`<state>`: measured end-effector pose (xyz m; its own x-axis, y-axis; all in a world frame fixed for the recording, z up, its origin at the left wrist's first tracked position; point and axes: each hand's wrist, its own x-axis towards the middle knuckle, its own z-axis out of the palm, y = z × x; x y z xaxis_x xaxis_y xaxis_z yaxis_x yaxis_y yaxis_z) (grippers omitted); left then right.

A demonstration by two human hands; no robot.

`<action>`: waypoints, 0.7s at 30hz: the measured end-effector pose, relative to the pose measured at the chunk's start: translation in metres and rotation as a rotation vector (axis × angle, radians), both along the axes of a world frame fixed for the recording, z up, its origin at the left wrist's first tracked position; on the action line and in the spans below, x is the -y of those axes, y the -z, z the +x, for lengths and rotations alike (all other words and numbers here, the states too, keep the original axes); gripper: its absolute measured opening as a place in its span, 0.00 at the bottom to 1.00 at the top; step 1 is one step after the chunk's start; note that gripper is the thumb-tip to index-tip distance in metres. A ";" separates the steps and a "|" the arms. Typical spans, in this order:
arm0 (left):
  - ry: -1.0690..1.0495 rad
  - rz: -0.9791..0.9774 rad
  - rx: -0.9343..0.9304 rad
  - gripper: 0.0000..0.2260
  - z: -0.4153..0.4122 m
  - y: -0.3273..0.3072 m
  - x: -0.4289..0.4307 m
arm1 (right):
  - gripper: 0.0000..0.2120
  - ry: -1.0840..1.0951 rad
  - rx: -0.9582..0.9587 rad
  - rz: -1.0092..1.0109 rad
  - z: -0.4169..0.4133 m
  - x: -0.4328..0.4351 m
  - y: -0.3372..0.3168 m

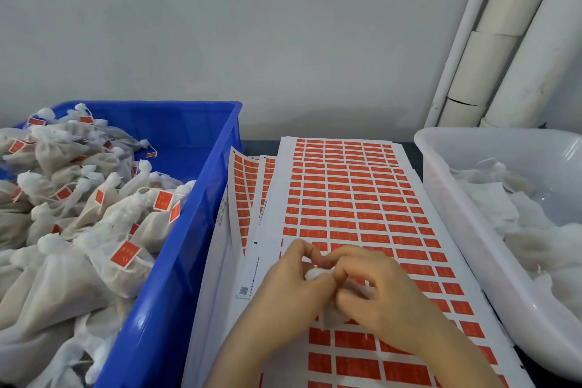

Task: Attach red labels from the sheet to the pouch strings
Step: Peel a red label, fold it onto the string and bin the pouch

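Left hand (pixel 291 283) and right hand (pixel 381 290) close together, palms down (fingers curled, fingertips nearly touching).

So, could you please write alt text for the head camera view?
A left hand and right hand pinch a white fabric pouch above a white sheet of red rectangular labels. A blue plastic crate of red-labelled pouches sits left, a white plastic tub right.

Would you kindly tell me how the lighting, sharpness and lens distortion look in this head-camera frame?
Head view: light soft and even, shadows faint; glare on the white tub wall and a sheen on the blue crate wall; the wide-angle lens tilts the pipes and fans the label sheet; left hand, right hand and pouch slightly blurred; label print unreadable.
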<state>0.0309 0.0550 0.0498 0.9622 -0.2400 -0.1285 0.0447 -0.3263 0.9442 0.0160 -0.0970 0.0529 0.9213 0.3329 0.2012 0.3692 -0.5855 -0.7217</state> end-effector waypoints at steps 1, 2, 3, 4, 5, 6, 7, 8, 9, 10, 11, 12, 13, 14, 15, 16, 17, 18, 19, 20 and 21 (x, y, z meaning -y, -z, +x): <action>-0.013 0.017 0.012 0.08 0.001 0.001 0.000 | 0.07 0.007 0.004 -0.025 0.001 0.000 0.002; -0.024 0.036 0.026 0.10 0.002 0.003 0.001 | 0.07 0.023 0.013 -0.056 0.002 0.000 0.004; -0.032 0.059 0.042 0.11 0.003 0.004 0.000 | 0.07 0.045 0.025 -0.088 0.003 0.000 0.005; -0.036 0.076 0.061 0.13 0.004 0.005 -0.001 | 0.07 0.065 0.034 -0.113 0.004 0.000 0.007; -0.033 0.090 0.078 0.15 0.005 0.005 -0.002 | 0.06 0.079 0.042 -0.125 0.004 -0.001 0.008; -0.023 0.095 0.094 0.16 0.006 0.006 -0.004 | 0.06 0.086 0.050 -0.126 0.004 -0.002 0.008; -0.010 0.099 0.105 0.18 0.007 0.007 -0.004 | 0.06 0.087 0.057 -0.123 0.004 -0.002 0.008; -0.003 0.103 0.113 0.19 0.007 0.008 -0.004 | 0.06 0.084 0.067 -0.124 0.004 -0.003 0.007; -0.002 0.110 0.120 0.19 0.007 0.009 -0.005 | 0.07 0.080 0.076 -0.128 0.004 -0.002 0.007; -0.008 0.114 0.128 0.20 0.008 0.010 -0.005 | 0.07 0.077 0.085 -0.136 0.004 -0.002 0.007; -0.017 0.109 0.135 0.19 0.008 0.010 -0.004 | 0.07 0.076 0.095 -0.145 0.004 -0.003 0.007; -0.028 0.089 0.139 0.19 0.009 0.011 -0.003 | 0.07 0.079 0.106 -0.152 0.003 -0.003 0.007; -0.042 0.061 0.136 0.18 0.009 0.011 -0.001 | 0.07 0.083 0.119 -0.155 0.003 -0.004 0.007; -0.056 0.033 0.126 0.18 0.009 0.011 0.000 | 0.07 0.090 0.128 -0.157 0.003 -0.005 0.007; -0.067 0.011 0.111 0.17 0.008 0.011 0.002 | 0.08 0.097 0.135 -0.153 0.003 -0.006 0.007; -0.075 -0.010 0.096 0.17 0.007 0.011 0.003 | 0.10 0.104 0.142 -0.144 0.003 -0.007 0.007; -0.077 -0.031 0.082 0.16 0.007 0.010 0.004 | 0.11 0.111 0.150 -0.132 0.003 -0.008 0.006; -0.073 -0.051 0.072 0.14 0.006 0.009 0.004 | 0.10 0.117 0.153 -0.121 0.002 -0.008 0.006; -0.066 -0.066 0.064 0.14 0.006 0.008 0.004 | 0.09 0.122 0.151 -0.115 0.002 -0.008 0.006; -0.062 -0.073 0.058 0.13 0.006 0.007 0.004 | 0.08 0.122 0.141 -0.118 0.002 -0.007 0.006; -0.063 -0.071 0.058 0.13 0.006 0.006 0.005 | 0.08 0.119 0.128 -0.129 0.002 -0.007 0.006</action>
